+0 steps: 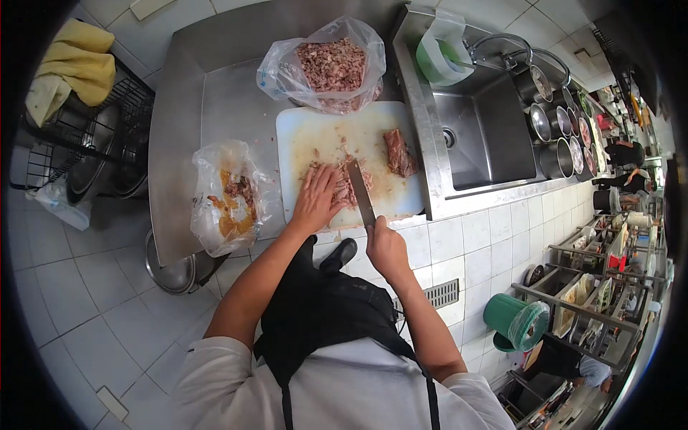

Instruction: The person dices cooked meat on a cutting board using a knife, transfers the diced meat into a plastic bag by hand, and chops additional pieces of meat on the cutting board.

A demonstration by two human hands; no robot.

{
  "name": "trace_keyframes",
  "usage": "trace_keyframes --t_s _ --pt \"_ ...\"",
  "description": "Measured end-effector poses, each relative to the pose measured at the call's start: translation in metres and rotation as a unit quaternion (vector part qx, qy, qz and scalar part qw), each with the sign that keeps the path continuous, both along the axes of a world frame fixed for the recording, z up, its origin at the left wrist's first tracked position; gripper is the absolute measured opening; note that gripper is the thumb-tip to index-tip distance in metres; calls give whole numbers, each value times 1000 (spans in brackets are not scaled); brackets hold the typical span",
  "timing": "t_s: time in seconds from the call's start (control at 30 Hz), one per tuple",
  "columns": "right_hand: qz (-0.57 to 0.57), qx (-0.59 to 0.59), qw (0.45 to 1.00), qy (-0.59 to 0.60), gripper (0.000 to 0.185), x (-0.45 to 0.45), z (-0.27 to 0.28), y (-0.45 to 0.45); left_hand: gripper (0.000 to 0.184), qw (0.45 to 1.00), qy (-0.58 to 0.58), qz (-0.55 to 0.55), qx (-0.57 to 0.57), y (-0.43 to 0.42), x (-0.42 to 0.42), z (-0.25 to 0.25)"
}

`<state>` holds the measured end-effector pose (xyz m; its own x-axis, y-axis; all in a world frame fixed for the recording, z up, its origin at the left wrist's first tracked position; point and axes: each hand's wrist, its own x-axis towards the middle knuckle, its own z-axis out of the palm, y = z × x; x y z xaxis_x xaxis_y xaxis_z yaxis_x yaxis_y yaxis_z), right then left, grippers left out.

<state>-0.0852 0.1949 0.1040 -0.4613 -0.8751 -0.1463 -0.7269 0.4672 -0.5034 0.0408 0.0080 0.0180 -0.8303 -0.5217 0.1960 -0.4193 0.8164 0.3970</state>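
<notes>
My right hand (387, 249) is wrapped round the handle of a kitchen knife (361, 192), its broad blade pointing away from me over the cutting board. My left hand (316, 197) lies with fingers stretched out against a small heap of chopped meat (345, 190), left of the blade. Beneath both is a white cutting board (297, 129), stained with meat scraps. A dark, uncut piece of meat (398, 153) lies on its right side. Behind the board, a clear plastic bag (276, 70) holds a large amount of chopped meat (332, 64).
Left of the board on the steel counter (233, 93) lies another plastic bag (208, 168) with brownish meat and yellow liquid. A sink (494, 136) with taps sits at right, near a green container (438, 63) and several metal pots (555, 158). A green bin (502, 313) stands on the floor.
</notes>
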Motion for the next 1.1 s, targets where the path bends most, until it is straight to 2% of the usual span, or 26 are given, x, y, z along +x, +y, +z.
trace_keyframes --t_s 0.47,0.73,0.83,0.93,1.03,1.1 --pt "21 17 999 19 10 13 -28 -14 66 1000 13 26 -12 2 -4 -14" --pt "4 50 999 23 9 14 -49 -42 67 999 -15 16 -23 0 -6 -19" --pt "5 10 1000 15 12 6 -69 -73 67 1000 -2 13 -19 -3 -4 -22" --pt "5 -38 999 7 26 -7 -79 -111 69 1000 -5 6 -11 -1 -4 -15" --pt "-12 -43 999 28 23 -6 -79 -125 72 1000 -9 6 -7 -2 0 -10" --pt "-8 -129 989 76 20 -14 -71 -125 74 1000 7 6 1 -2 -4 -11"
